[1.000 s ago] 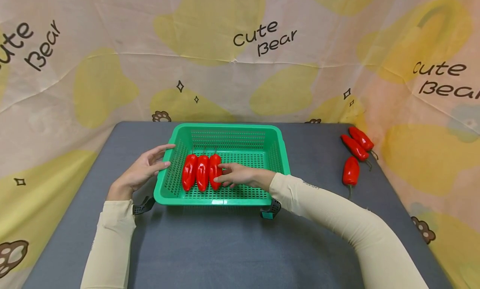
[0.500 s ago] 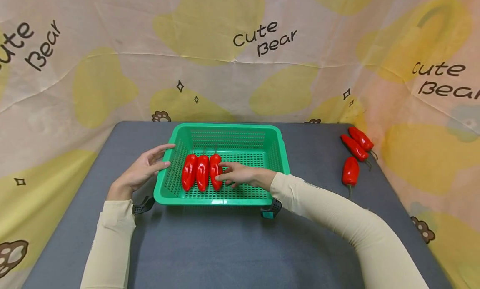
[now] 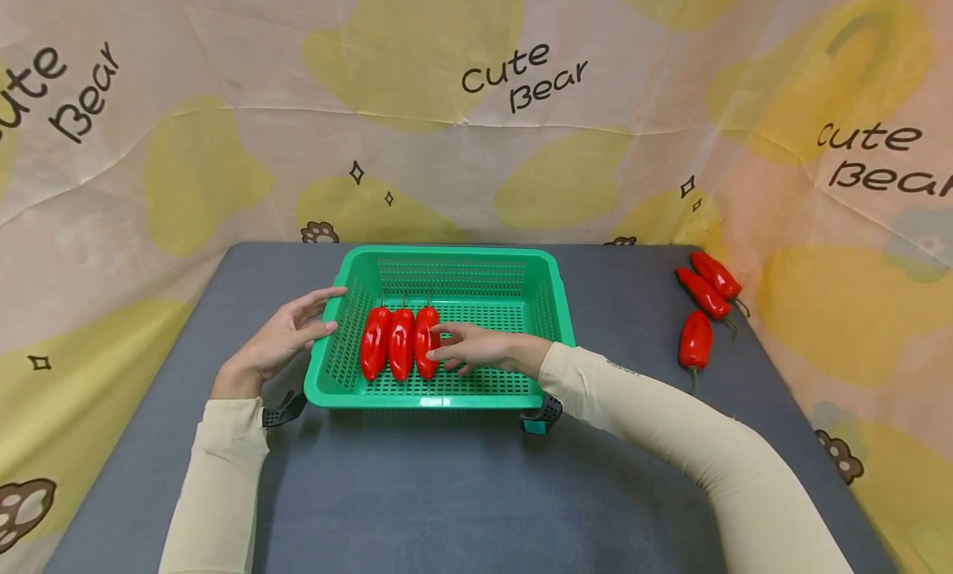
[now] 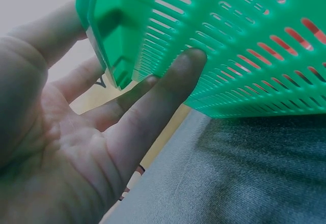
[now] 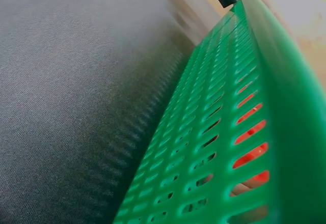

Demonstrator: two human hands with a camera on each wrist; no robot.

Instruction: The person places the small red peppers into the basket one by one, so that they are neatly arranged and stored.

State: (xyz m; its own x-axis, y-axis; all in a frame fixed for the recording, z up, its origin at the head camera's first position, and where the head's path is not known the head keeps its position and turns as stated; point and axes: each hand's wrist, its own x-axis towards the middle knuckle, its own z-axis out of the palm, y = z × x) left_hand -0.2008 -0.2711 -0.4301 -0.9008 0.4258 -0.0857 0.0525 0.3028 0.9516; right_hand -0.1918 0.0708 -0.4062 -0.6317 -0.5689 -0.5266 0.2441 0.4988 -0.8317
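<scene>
In the head view three red chili peppers lie side by side in the green plastic basket [image 3: 551, 334], stems pointing to the back: the left pepper [image 3: 375, 342], middle pepper [image 3: 401, 346] and right pepper [image 3: 425, 334]. My right hand [image 3: 480, 348] reaches over the front rim, its thumb and index fingertips resting against the right pepper's right side. My left hand [image 3: 279, 334] touches the basket's left side with fingers extended. In the left wrist view its finger [image 4: 153, 104] lies near the slotted outer wall [image 4: 229, 46]. Through the slots in the right wrist view, a pepper [image 5: 249, 155] shows red.
Toward the grey table's [image 3: 462, 483] right edge lie three more red peppers: a front pepper [image 3: 696, 340], a slim pepper [image 3: 702, 293] and a back pepper [image 3: 715, 274]. A printed cloth [image 3: 417, 78] hangs behind and on both sides.
The thumb of my right hand has shifted very slightly to the right along the right pepper. My left hand, the basket and the other peppers look unchanged.
</scene>
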